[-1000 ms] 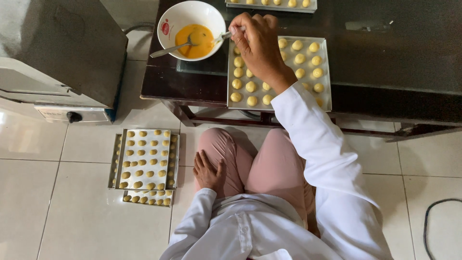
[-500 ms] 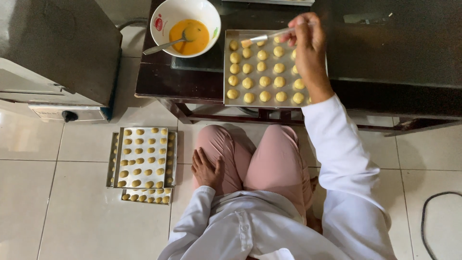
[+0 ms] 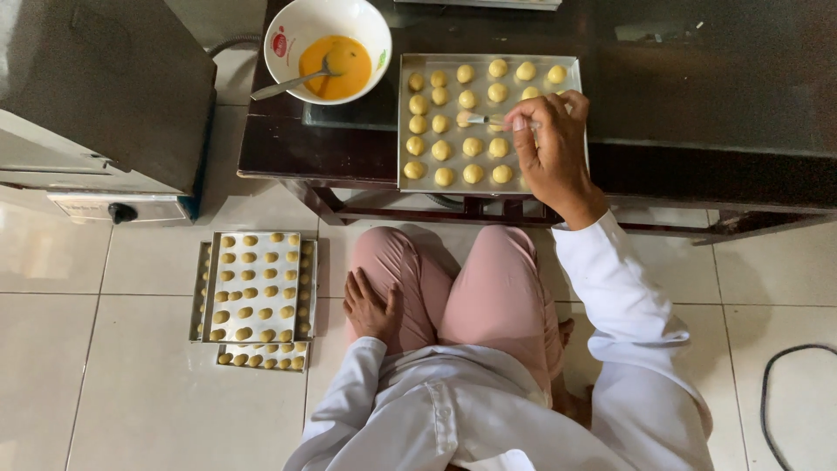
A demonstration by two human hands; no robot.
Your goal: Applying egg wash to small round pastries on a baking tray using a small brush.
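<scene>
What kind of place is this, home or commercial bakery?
Likely a home kitchen: a person sits on a tiled floor at a low dark table, stacked trays of dough balls beside an oven.

Right hand (image 3: 551, 144): held a small brush (image 3: 485, 119) over a metal tray (image 3: 404, 131) of pale dough balls (image 3: 472, 146) on a dark low table (image 3: 697, 105). Left hand (image 3: 370, 305): rested flat on a pink-clad knee (image 3: 392, 262). White bowl (image 3: 327, 48) of yellow egg wash with a spoon (image 3: 292, 83) stood just left of the tray. Stacked trays (image 3: 253, 296) of dough balls lay on the tiled floor (image 3: 131, 392), near an oven (image 3: 96, 96).
</scene>
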